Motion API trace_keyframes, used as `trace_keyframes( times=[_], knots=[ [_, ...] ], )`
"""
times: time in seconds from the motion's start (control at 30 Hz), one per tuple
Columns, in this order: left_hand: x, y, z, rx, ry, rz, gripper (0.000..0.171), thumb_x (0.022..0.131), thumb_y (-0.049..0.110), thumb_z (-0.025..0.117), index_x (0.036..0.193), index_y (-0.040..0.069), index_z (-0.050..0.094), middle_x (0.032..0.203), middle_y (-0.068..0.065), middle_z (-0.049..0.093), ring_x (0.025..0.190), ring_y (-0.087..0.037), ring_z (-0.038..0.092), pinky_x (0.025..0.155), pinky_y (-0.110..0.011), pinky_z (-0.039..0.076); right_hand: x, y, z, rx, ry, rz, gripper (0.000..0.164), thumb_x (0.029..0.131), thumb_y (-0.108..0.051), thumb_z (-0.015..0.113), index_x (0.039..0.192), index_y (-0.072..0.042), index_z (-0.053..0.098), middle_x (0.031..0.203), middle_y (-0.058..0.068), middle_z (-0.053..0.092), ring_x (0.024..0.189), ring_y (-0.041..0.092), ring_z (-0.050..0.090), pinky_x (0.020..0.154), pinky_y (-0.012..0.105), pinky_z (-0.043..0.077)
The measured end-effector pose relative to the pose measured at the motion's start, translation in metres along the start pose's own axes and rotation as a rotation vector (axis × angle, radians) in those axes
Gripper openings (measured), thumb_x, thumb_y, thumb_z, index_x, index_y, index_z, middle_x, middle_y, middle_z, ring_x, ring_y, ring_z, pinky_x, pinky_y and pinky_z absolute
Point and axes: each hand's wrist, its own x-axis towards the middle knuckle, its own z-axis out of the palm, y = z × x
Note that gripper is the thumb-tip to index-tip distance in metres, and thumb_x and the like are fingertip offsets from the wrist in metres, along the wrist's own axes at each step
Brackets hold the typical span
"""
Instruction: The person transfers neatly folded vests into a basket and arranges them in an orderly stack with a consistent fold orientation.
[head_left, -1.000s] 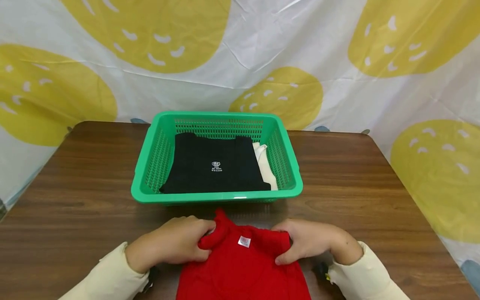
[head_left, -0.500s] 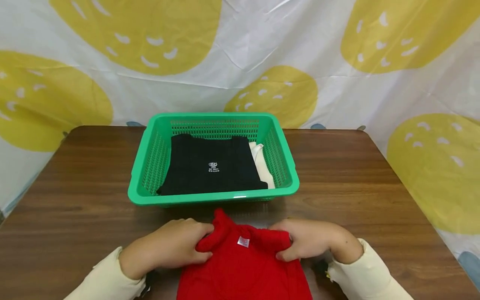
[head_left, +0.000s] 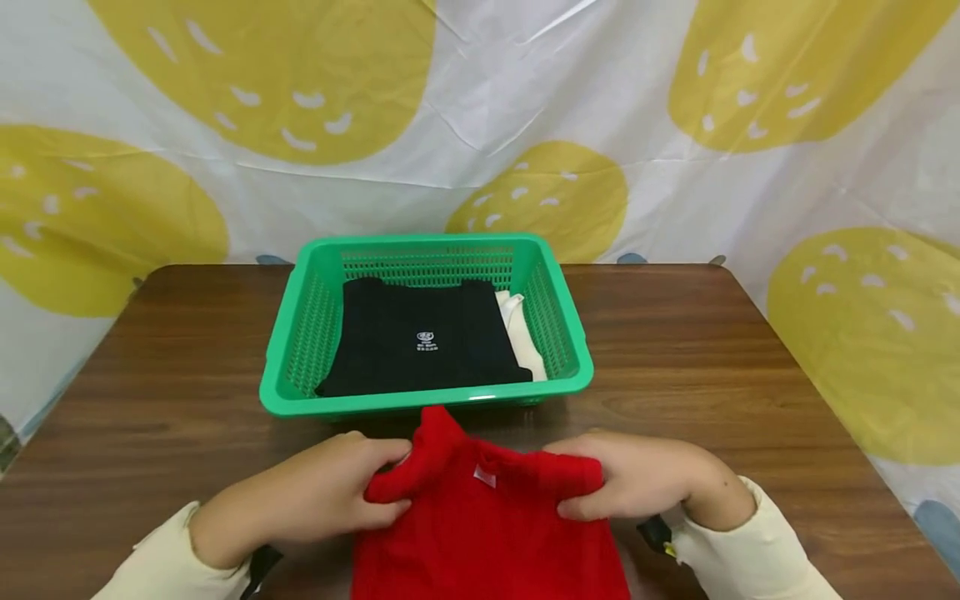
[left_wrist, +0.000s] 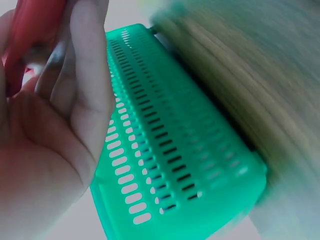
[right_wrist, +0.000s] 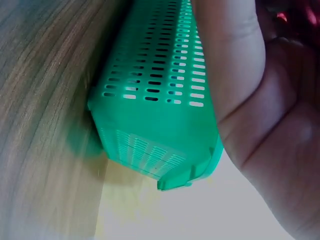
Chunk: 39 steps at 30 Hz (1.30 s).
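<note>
A red garment [head_left: 487, 533] with a small pale label [head_left: 484, 476] inside its neck hangs between my two hands, its lower part cut off by the head view's bottom edge. My left hand [head_left: 330, 487] pinches its upper left corner between thumb and fingers. On the other side, my right hand [head_left: 637, 475] grips the upper right corner. In the left wrist view, red cloth [left_wrist: 37, 25] shows inside the curled left hand. The right wrist view shows only a dark, reddish bit beyond the right palm. Both hands are just in front of a green basket [head_left: 427, 402].
The perforated basket stands on a brown wooden table [head_left: 697, 350]. A folded black garment [head_left: 420, 358] with a white print lies in it, beside a cream cloth [head_left: 522, 342]. Behind the table hangs a white sheet [head_left: 360, 200] with large yellow shapes.
My hands have drawn slightly apart, left hand leftward and right hand a little rightward, spreading the red garment's top edge. Its upper left tip stands higher. The head view has shifted slightly.
</note>
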Motion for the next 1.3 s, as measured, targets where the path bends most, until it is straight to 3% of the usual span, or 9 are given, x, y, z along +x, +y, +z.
trace_keyframes(
  times=[0.33,0.57,0.7,0.8,0.97,1.1,1.3],
  knots=[
    [-0.002,0.0,-0.026,0.034,0.104,0.009,0.029,0.089,0.029,0.076,0.102,0.017,0.053,0.08,0.013,0.064,0.07,-0.001,0.061,0.066,-0.022,0.052,0.0,0.003,-0.009,-0.054,0.171,-0.033,0.039,0.098,-0.015,0.063,0.135,-0.019,0.052,0.122,0.002,0.065,0.106,0.019,0.066,0.091,0.034,0.056],
    [-0.005,0.003,-0.035,0.037,0.298,-0.026,0.029,0.09,0.021,0.076,0.107,0.015,0.053,0.078,0.01,0.068,0.06,-0.004,0.056,0.055,-0.023,0.048,0.005,0.005,-0.013,0.02,0.372,-0.082,0.046,0.096,-0.009,0.065,0.138,-0.018,0.049,0.129,0.006,0.062,0.111,0.025,0.064,0.088,0.038,0.058],
    [-0.003,0.006,-0.045,0.074,0.421,-0.017,0.027,0.089,0.018,0.076,0.105,0.014,0.054,0.082,0.006,0.067,0.065,-0.007,0.057,0.056,-0.023,0.047,0.005,-0.002,-0.023,-0.029,0.464,-0.073,0.04,0.095,-0.009,0.066,0.131,-0.019,0.052,0.124,0.004,0.063,0.107,0.025,0.064,0.086,0.038,0.058],
    [0.001,0.009,-0.056,0.124,0.477,-0.021,0.026,0.089,0.017,0.076,0.104,0.014,0.055,0.077,0.004,0.064,0.06,-0.007,0.053,0.054,-0.024,0.045,0.005,-0.012,-0.034,-0.09,0.49,-0.053,0.038,0.095,-0.012,0.067,0.129,-0.021,0.052,0.122,0.001,0.064,0.107,0.023,0.064,0.087,0.037,0.057],
    [0.01,0.016,-0.081,0.152,0.496,-0.05,0.026,0.091,0.02,0.075,0.104,0.013,0.053,0.069,0.002,0.062,0.052,-0.009,0.05,0.052,-0.026,0.044,0.007,-0.033,-0.057,-0.146,0.485,-0.059,0.042,0.096,-0.012,0.066,0.134,-0.02,0.051,0.126,0.001,0.063,0.11,0.023,0.064,0.088,0.038,0.057],
    [0.019,0.023,-0.102,0.152,0.485,-0.076,0.026,0.092,0.023,0.073,0.104,0.012,0.053,0.073,-0.001,0.065,0.058,-0.012,0.058,0.058,-0.027,0.047,0.009,-0.048,-0.076,-0.145,0.49,-0.058,0.044,0.098,-0.011,0.064,0.139,-0.016,0.049,0.128,0.005,0.061,0.107,0.024,0.066,0.084,0.039,0.058],
    [0.033,0.02,-0.128,0.116,0.458,-0.126,0.027,0.095,0.027,0.07,0.108,0.01,0.054,0.082,-0.005,0.069,0.073,-0.015,0.065,0.067,-0.028,0.049,0.021,-0.059,-0.103,-0.094,0.521,0.019,0.039,0.099,-0.014,0.062,0.136,-0.015,0.049,0.12,0.01,0.062,0.092,0.024,0.069,0.073,0.04,0.06]
  ],
)
